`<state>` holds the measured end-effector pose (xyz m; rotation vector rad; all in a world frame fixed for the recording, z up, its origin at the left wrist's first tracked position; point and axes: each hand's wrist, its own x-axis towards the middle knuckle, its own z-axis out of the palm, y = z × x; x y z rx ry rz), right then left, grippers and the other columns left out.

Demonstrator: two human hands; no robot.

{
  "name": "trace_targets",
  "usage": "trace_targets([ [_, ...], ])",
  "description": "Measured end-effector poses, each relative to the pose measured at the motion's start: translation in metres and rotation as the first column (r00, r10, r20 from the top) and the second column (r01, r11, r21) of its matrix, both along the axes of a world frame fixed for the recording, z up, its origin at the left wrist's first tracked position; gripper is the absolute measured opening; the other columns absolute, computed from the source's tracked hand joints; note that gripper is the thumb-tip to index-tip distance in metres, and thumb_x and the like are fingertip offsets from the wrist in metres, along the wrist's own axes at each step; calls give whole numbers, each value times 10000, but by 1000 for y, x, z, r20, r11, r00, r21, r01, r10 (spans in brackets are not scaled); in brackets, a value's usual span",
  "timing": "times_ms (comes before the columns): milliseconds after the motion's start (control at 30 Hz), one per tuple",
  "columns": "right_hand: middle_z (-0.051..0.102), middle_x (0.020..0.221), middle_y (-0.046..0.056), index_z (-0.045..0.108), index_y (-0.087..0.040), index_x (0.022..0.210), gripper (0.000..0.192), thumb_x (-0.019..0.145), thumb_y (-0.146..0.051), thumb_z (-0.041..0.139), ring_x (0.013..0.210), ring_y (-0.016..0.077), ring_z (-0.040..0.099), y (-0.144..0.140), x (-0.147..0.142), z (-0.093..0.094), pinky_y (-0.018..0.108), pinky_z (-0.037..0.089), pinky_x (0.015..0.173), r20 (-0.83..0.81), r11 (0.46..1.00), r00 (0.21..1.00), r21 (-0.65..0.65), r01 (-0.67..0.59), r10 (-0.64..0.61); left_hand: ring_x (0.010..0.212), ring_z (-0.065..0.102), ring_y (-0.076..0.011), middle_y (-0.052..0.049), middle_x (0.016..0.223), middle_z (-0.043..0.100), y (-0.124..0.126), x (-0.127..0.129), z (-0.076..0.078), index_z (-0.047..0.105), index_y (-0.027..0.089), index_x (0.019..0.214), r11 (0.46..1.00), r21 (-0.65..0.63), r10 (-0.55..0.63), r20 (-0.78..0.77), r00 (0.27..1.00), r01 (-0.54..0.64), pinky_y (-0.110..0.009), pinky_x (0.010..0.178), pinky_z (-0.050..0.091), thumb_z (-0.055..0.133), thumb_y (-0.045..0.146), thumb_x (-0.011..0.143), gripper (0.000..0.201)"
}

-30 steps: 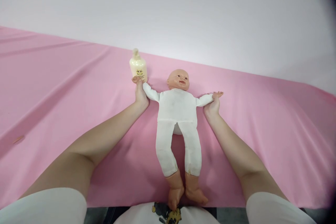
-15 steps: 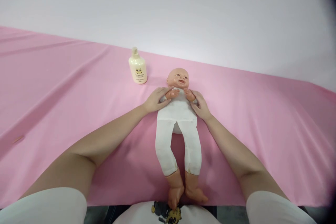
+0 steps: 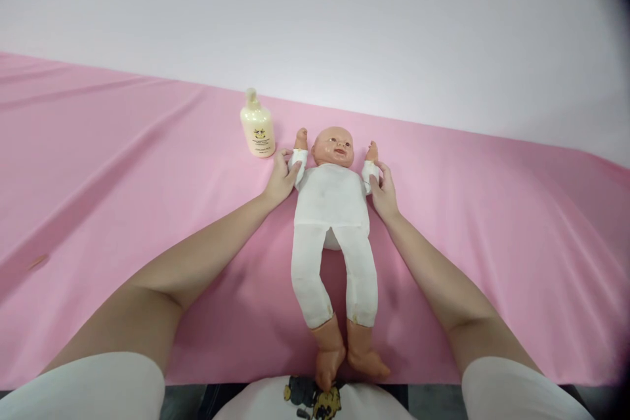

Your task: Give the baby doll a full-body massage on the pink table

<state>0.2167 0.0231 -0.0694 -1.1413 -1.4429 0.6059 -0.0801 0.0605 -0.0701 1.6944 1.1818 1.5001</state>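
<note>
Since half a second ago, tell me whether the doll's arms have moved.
Yes. The doll's arms have swung from its chest up beside its head, held by the left hand and right hand; the lotion bottle stayed put.

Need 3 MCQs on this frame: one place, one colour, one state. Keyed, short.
1. Where is the bottle?
A. Left of the doll's head
B. By the doll's feet
C. On the doll's chest

2. What colour is the cloth?
A. Blue
B. Pink
C. Green

3. How are the arms of the doll posed?
A. Crossed on the chest
B. Straight down by the legs
C. Raised beside the head

Key: A, it stands upright left of the head; B, the sheet is pink; C, the left hand and right hand each hold a raised arm.
</note>
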Motion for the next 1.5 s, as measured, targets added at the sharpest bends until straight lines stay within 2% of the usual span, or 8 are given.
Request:
trace_targets([
  [167,528,1439,110,544,-241,1349,567,897,-582,567,1360,258,480,6,4,-6,526,303,1226,72,997,997,-64,39,-35,961,569,-266,-102,980,563,-2,-1,3,536,183,999,995,-94,30,-123,992,-42,-469,933,453,477,514,961,339],
  [433,542,1451,122,570,-227,1363,644,878,-651,564,1368,283,479,8,8,-7,552,294,1219,83,994,996,-108,29,-20,894,553,-224,-65,987,521,6,-3,-7,418,202,1059,997,-29,75,-55,996,-76,-424,860,466,647,398,874,353],
  [700,566,1421,98,584,-254,1357,544,902,-550,573,1329,251,521,5,6,-6,504,354,1196,68,999,998,-28,18,-16,947,554,-287,-96,970,626,5,-5,-2,606,218,981,987,52,160,-301,940,-151,-490,950,424,576,418,899,218],
  [900,562,1450,104,583,-226,1355,560,889,-536,592,1355,271,511,6,8,-7,537,327,1205,16,989,1000,-149,-14,17,832,590,-280,-66,852,656,-2,-7,7,640,229,1038,987,-25,135,-411,902,-159,-441,875,449,555,431,903,258],
  [1000,558,1455,93,539,-242,1380,582,854,-476,624,1314,260,545,10,9,-11,527,389,1164,-115,983,993,-173,-56,36,860,617,-266,-59,918,670,-1,-8,7,596,227,1091,983,-157,51,-278,959,-97,-423,845,473,586,416,865,295],
  [1133,621,1362,88,468,-247,1398,693,743,-366,663,1171,249,628,18,11,-12,500,498,1053,-374,972,927,-202,-116,33,963,636,-238,-85,1092,659,7,-7,1,521,200,1136,968,-235,-64,103,993,87,-401,859,512,625,350,756,422],
  [1367,711,1071,11,617,-258,1109,505,608,-194,632,984,208,658,18,15,5,385,551,931,-599,936,785,-163,-311,156,998,654,-259,-60,1044,713,11,-8,7,626,181,1086,906,-212,-224,495,839,367,-383,876,507,648,206,570,517],
  [1500,687,825,-17,612,-262,806,245,581,-191,680,872,198,652,12,17,9,372,537,893,-623,907,751,-154,-393,220,800,664,-223,-12,755,696,12,-12,6,673,182,736,857,-160,-333,555,763,490,-362,780,502,711,158,506,234],
])
